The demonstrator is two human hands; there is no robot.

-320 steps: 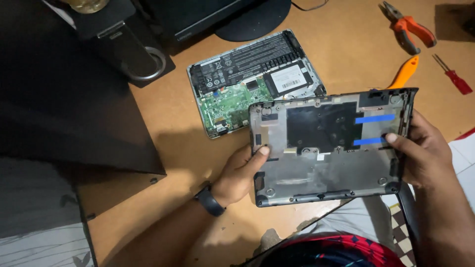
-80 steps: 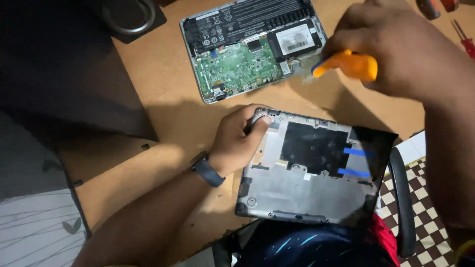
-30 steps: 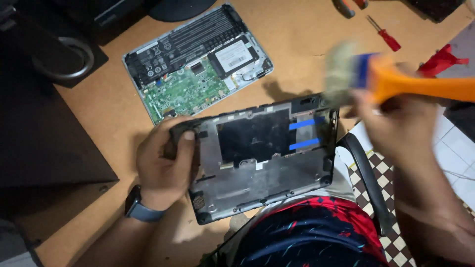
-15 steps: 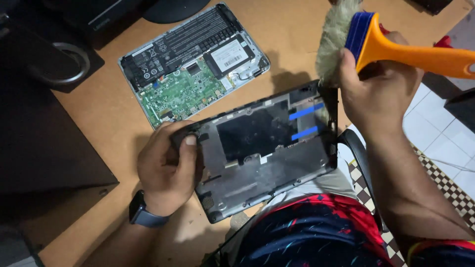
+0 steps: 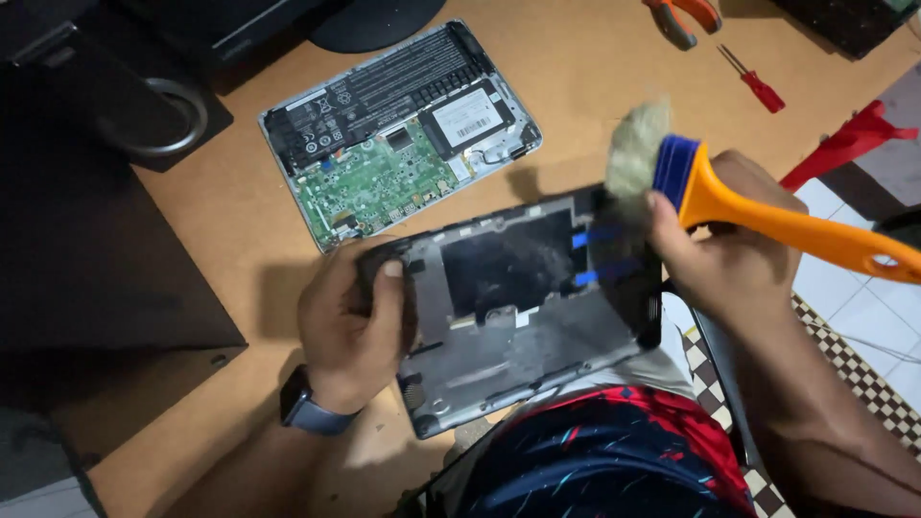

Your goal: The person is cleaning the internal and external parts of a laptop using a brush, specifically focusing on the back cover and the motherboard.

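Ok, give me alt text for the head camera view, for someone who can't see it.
A person's left hand grips a grey laptop bottom cover while the right hand holds an orange-handled brush at its upper right corner. Behind, an opened laptop base lies on the wooden desk.

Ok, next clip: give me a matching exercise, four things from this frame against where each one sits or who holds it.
Things:
1. paintbrush
2. laptop bottom cover
3. open laptop base
4. small red screwdriver

Places:
A. flat on the table, circuit board and battery showing
B. gripped at its left edge by the left hand
C. held in the right hand, bristles at the cover's top right corner
D. lying on the table beyond the brush, near the pliers

Pairs: 1-C, 2-B, 3-A, 4-D
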